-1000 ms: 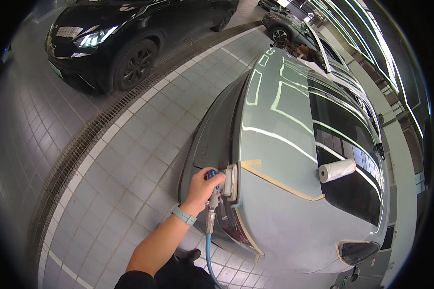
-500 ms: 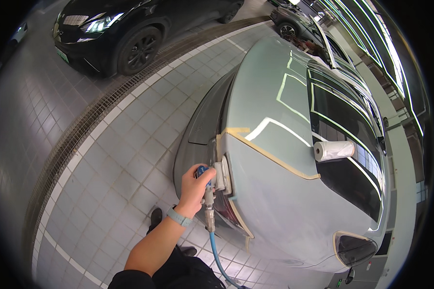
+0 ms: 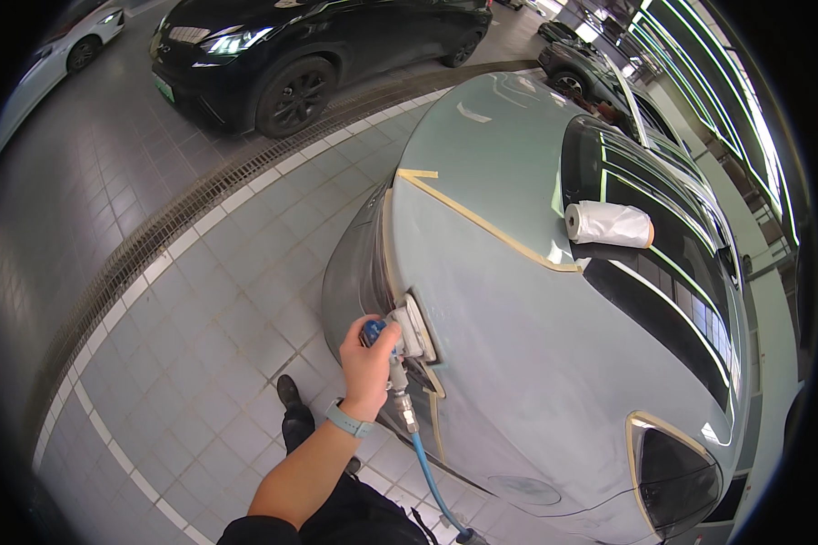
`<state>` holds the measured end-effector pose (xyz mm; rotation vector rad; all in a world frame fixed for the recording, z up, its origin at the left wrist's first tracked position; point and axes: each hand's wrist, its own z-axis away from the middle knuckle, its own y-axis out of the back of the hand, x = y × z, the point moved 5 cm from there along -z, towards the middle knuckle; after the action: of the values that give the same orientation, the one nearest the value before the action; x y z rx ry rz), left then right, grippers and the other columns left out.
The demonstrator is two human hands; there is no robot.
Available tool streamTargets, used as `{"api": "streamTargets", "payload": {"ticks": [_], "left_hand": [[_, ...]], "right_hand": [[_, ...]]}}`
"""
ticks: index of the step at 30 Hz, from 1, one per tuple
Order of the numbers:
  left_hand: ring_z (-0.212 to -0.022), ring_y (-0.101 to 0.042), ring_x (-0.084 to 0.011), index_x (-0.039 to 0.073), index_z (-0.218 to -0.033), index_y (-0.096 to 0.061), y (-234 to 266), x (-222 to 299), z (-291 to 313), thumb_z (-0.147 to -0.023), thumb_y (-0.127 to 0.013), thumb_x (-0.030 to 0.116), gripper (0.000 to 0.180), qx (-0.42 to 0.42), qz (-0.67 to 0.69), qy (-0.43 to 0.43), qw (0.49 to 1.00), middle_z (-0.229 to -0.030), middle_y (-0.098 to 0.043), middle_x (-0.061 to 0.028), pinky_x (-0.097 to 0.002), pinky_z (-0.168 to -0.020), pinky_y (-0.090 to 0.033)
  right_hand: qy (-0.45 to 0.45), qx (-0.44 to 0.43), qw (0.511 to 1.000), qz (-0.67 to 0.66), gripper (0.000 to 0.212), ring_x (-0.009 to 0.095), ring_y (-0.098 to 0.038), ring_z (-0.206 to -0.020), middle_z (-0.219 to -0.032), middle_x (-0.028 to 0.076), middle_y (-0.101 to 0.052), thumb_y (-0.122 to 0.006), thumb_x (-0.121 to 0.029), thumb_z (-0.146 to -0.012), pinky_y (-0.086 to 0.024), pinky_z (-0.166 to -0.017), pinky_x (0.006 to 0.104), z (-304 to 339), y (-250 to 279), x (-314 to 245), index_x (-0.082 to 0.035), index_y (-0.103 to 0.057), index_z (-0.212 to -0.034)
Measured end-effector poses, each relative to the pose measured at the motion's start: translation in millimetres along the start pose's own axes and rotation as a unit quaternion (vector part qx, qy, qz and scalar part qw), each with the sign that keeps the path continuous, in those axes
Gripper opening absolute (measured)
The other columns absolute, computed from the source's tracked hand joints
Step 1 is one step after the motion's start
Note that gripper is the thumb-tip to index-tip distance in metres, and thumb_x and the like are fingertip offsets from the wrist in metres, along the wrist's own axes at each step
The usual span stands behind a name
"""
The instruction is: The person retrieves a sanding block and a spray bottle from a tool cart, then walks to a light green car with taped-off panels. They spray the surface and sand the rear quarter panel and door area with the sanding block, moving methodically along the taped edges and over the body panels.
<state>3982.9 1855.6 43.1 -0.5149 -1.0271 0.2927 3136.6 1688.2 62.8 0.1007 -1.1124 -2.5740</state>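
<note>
My left hand [image 3: 366, 359] is wrapped around an air sander [image 3: 405, 334] with a blue top and a rectangular pad. The pad's face is against the grey sanded rear panel [image 3: 509, 336] of a car, beside the tail light edge. From the sander's metal fitting, a blue air hose [image 3: 432, 472] runs down toward the lower edge. Tan masking tape [image 3: 491, 222] borders the dull area at the boot lid, and more tape frames the small side window [image 3: 673, 477]. My right hand is out of view.
A plastic-wrapped roll [image 3: 609, 224] lies on the rear window edge. A black car [image 3: 309, 64] stands across a floor grate [image 3: 218, 177], with a white car [image 3: 59, 59] beyond at the left. Grey tiles [image 3: 218, 309] cover the floor beside my foot.
The sander has moved nearer along the panel edge, away from the tape corner, still in my left hand. The view has shifted, bringing the white car further into sight.
</note>
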Motion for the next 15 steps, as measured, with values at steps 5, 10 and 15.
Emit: {"api": "streamTargets", "payload": {"ticks": [5, 10, 15], "left_hand": [[-0.072, -0.059, -0.0090, -0.001, -0.116, -0.066, -4, -31, 44, -0.091, -0.082, 0.018, 0.035, 0.045, -0.036, -0.052, 0.997, -0.089, -0.062, -0.0012, -0.0296, -0.060, -0.055], [-0.072, -0.056, -0.0076, -0.003, -0.117, -0.066, -15, -44, 86, -0.090, -0.083, 0.021, 0.039, 0.081, -0.106, -0.098, 0.986, -0.085, -0.063, -0.0003, -0.0277, -0.064, -0.049], [-0.074, -0.058, -0.0086, -0.002, -0.119, -0.065, -22, -66, 120, -0.089, -0.084, 0.021, 0.041, 0.100, -0.136, -0.097, 0.981, -0.085, -0.064, -0.0007, -0.0281, -0.066, -0.050]], "right_hand": [[-0.016, 0.003, 0.997, -0.076, 0.026, 0.015, -0.061, -0.060, -0.070, 0.009, -0.071, -0.076, -0.024, -0.091, -0.051, -0.055, 0.0389, 6, -15, 70, 0.001, -0.078, -0.096], [-0.043, 0.001, 0.996, -0.075, 0.023, 0.016, -0.060, -0.057, -0.066, 0.008, -0.068, -0.072, -0.022, -0.095, -0.049, -0.052, 0.0394, 11, -14, 103, 0.000, -0.079, -0.095], [-0.066, 0.014, 0.991, -0.116, 0.020, 0.017, -0.061, -0.056, -0.069, 0.008, -0.069, -0.072, -0.019, -0.096, -0.049, -0.051, 0.0371, 9, -36, 134, 0.000, -0.078, -0.099]]}}
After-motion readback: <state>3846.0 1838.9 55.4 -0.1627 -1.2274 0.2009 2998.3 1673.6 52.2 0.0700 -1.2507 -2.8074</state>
